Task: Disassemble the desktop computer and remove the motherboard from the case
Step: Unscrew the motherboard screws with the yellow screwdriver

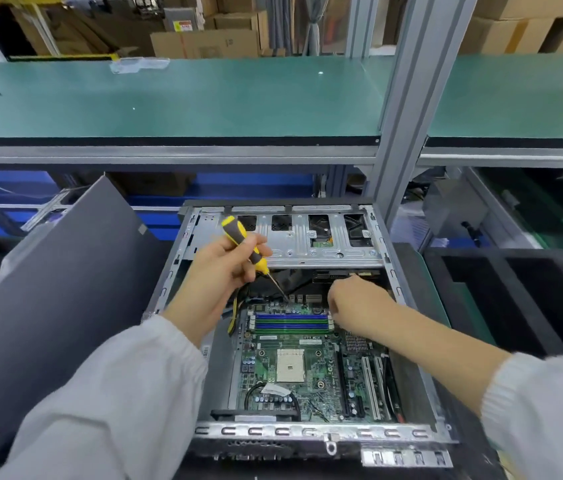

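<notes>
An open desktop case [408,296] lies flat in front of me, with the green motherboard [321,379] inside it. My left hand [217,271] grips a yellow and grey screwdriver [243,244]; its tip rests on the board's far edge above the blue and green memory slots [290,323]. My right hand [356,306] reaches down into the case at the board's far right corner. Its fingers are curled downward, and what they touch is hidden.
A metal drive cage [307,251] spans the far end of the case. The dark side panel [65,289] leans at the left. A green shelf [169,98] runs above and an aluminium post [401,133] rises behind the case. Black trays [515,299] sit at the right.
</notes>
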Tool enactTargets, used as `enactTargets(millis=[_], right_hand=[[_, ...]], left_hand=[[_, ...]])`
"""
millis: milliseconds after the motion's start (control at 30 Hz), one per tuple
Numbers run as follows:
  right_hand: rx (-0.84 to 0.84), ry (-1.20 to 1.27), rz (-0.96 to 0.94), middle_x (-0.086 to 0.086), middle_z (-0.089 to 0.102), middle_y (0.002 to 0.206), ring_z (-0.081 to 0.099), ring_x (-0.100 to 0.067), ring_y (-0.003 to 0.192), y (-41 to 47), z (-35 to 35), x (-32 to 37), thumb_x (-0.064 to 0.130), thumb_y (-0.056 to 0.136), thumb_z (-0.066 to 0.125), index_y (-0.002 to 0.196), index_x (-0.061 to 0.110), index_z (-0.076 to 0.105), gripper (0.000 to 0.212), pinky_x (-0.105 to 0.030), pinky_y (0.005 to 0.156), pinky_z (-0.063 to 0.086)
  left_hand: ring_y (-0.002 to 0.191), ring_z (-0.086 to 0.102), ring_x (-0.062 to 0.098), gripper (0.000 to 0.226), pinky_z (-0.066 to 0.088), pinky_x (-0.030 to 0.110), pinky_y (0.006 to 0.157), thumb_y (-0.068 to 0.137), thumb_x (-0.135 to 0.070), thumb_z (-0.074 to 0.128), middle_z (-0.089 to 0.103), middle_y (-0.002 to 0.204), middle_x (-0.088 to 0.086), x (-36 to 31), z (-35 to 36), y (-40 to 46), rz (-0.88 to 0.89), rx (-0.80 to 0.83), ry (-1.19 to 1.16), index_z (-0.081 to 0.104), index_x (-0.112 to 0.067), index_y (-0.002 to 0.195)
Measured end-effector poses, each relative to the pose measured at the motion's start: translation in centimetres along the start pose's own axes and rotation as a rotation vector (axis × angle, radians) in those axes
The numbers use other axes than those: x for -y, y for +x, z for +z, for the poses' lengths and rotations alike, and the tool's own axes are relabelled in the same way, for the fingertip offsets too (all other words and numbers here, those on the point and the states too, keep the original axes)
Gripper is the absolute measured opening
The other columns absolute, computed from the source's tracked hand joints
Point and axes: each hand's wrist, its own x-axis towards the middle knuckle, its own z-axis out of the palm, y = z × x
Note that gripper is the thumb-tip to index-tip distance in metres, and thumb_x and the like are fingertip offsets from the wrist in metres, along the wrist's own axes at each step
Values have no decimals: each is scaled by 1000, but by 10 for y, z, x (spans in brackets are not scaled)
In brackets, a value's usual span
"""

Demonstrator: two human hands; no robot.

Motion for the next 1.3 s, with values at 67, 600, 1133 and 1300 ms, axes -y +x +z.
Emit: enactTargets(millis=[67, 600, 1133, 1300], right_hand=[[68, -165, 34, -13, 65, 101, 61, -29, 91, 11, 14, 8, -1, 87, 50, 93, 5, 59, 12, -33, 66, 45], [25, 114, 427, -6, 60, 79, 60, -24, 75, 37, 54, -6, 10, 81, 71, 75, 11, 55, 18, -29, 61, 43], [-102, 23, 400, -10, 69, 87, 66, -28, 80, 37, 61, -5, -1, 83, 63, 91, 7, 69, 13, -29, 62, 45], [-140, -31, 400, -7, 67, 86, 61, -25, 72, 34, 66, -4, 1, 84, 62, 92, 11, 67, 14, -27, 61, 43]], left_hand=[[54, 48, 8, 18, 48, 23, 68, 97, -20, 53, 70, 90, 2, 14, 8, -1, 33, -19, 157, 66, -9, 102], [58, 54, 17, 14, 50, 21, 61, 95, -15, 57, 72, 92, 8, 33, 8, 2, 103, 183, 331, 65, -4, 99], [57, 55, 15, 14, 50, 23, 63, 95, -18, 58, 73, 90, 4, 37, 5, 6, 98, 213, 339, 65, -6, 98], [56, 55, 14, 13, 51, 24, 63, 94, -17, 58, 72, 90, 5, 36, 6, 6, 95, 215, 328, 65, -6, 99]])
